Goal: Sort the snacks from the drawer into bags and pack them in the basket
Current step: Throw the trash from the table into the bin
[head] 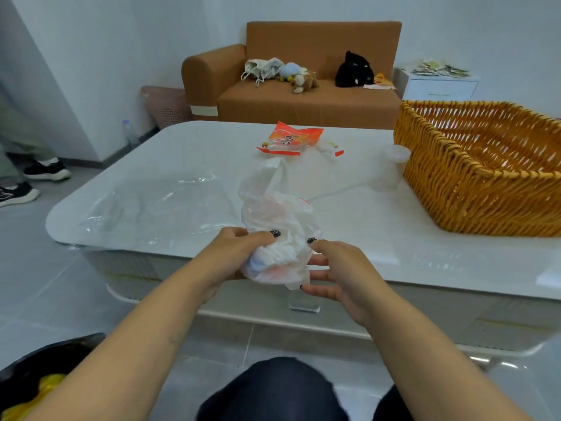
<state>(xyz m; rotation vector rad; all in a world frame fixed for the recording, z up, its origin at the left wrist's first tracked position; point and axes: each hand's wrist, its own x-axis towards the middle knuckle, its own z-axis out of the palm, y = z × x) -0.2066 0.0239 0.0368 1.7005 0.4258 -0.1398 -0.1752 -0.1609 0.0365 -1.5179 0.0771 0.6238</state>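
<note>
I hold a white plastic bag (276, 226) over the near edge of the white table (170, 165). My left hand (233, 253) grips its bunched lower part from the left. On the right, my right hand (331, 268) pinches the same bunch with thumb and fingers. Something orange-red shows faintly through the bag. An orange snack packet (291, 138) lies flat farther back on the table. The woven orange basket (473, 189) stands at the table's right side, and what I see of its inside holds nothing.
A clear plastic bag (151, 205) lies flat on the table's left half. A clear plastic cup (397, 156) stands against the basket. Behind the table is a brown sofa (303, 95) with toys. A person's shoes (30, 180) are at the left. A black bin (36, 375) sits bottom left.
</note>
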